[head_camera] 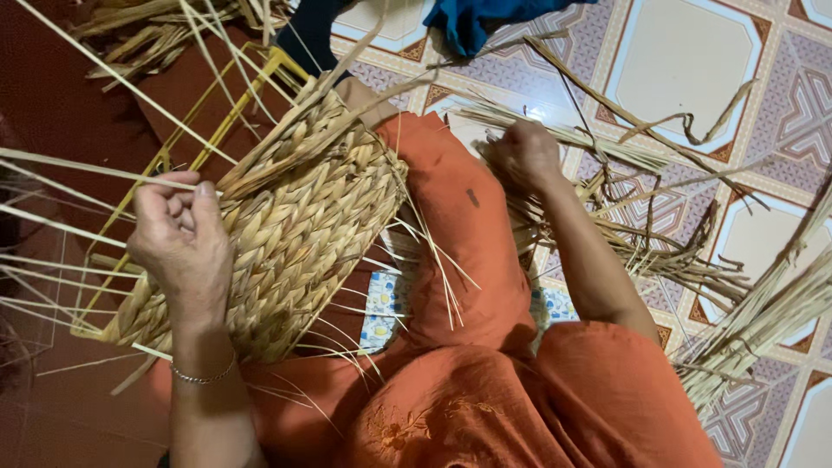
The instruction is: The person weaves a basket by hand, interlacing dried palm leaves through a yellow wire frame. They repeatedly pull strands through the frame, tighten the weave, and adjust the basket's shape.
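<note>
Straw basket: a woven piece of plaited dry straw (pixel 290 221) lies across my lap, at about 10 o'clock from my knee, its loose stakes fanning out toward 9 o'clock.
Left hand: my left hand (pixel 180 238) rests on the weave's 9 o'clock edge, fingers (pixel 198 206) curled narrow around a pale straw strand (pixel 95 171).
Right hand: my right hand (pixel 526 154) is at 1 o'clock, down in a bundle of loose straw (pixel 607 217) on the floor; fingers closed into the stalks, though I cannot tell which stalk they hold.
Frame: yellow rods (pixel 227 108) run under the weave toward 11 o'clock.
Clothing: orange dress (pixel 459 234) over my knee, a thin bracelet (pixel 204 377) on my left wrist.
Floor: patterned tiles (pixel 685 61), with a blue cloth (pixel 485 19) at 12 o'clock.
</note>
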